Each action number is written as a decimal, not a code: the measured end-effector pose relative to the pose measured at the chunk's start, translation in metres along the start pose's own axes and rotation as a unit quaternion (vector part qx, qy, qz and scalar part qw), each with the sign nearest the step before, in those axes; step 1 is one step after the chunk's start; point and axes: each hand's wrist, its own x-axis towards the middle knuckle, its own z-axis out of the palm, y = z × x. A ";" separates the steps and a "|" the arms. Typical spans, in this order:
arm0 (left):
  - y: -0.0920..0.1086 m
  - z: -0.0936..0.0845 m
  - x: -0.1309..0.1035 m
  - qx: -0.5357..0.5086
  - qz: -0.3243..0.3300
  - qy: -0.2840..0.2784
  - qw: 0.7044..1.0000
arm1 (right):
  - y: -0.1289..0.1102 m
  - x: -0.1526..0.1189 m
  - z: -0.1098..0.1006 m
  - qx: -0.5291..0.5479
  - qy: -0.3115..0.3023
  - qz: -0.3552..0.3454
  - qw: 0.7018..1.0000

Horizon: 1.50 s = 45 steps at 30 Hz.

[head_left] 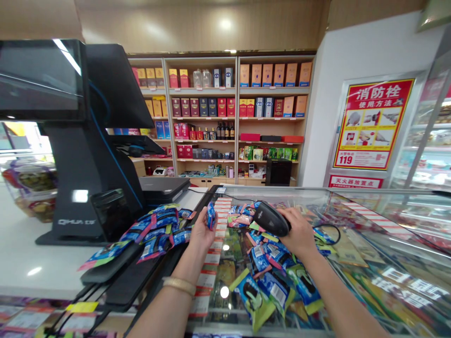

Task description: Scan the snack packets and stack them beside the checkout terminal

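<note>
My left hand holds a small blue snack packet upright between thumb and fingers, above the strip of price labels. A black barcode scanner is gripped in my right hand, its head pointing left toward the packet. Beneath the scanner, a pile of blue, pink and green snack packets lies on the glass counter top. Another heap of similar packets rests at the left, beside the base of the register and partly over dark flat devices.
A large black register with screens stands at the left on a white counter. Plastic jars sit behind it. Shelves of boxes line the back wall. A red sign hangs at the right. Cables run by the counter's near left edge.
</note>
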 end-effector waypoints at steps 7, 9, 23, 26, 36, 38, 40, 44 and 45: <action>-0.004 0.000 -0.015 -0.011 -0.157 -0.084 0.984 | -0.012 0.004 -0.007 -0.002 -0.072 -0.055 0.996; -0.007 0.001 -0.019 -0.008 -0.170 -0.109 0.979 | -0.015 0.005 -0.007 -0.011 -0.082 -0.068 0.994; -0.031 -0.005 -0.011 0.144 -0.071 -0.134 0.978 | -0.018 0.003 -0.004 -0.008 -0.115 -0.087 0.989; -0.033 -0.005 -0.011 0.144 -0.049 -0.139 0.978 | -0.019 0.004 -0.004 -0.009 -0.114 -0.087 0.990; -0.036 -0.010 -0.010 0.152 -0.024 -0.198 0.968 | -0.016 0.002 -0.003 -0.026 -0.114 -0.079 0.990; -0.035 -0.009 -0.010 0.150 -0.027 -0.198 0.968 | -0.016 0.002 -0.003 -0.027 -0.114 -0.075 0.990; -0.034 -0.009 -0.011 0.150 -0.029 -0.193 0.969 | -0.017 0.002 -0.003 -0.028 -0.118 -0.073 0.990; -0.035 -0.008 -0.014 0.148 -0.035 -0.183 0.971 | -0.017 0.003 -0.004 -0.027 -0.118 -0.073 0.990; -0.035 -0.008 -0.014 0.145 -0.038 -0.182 0.972 | -0.017 0.002 -0.004 -0.028 -0.114 -0.073 0.990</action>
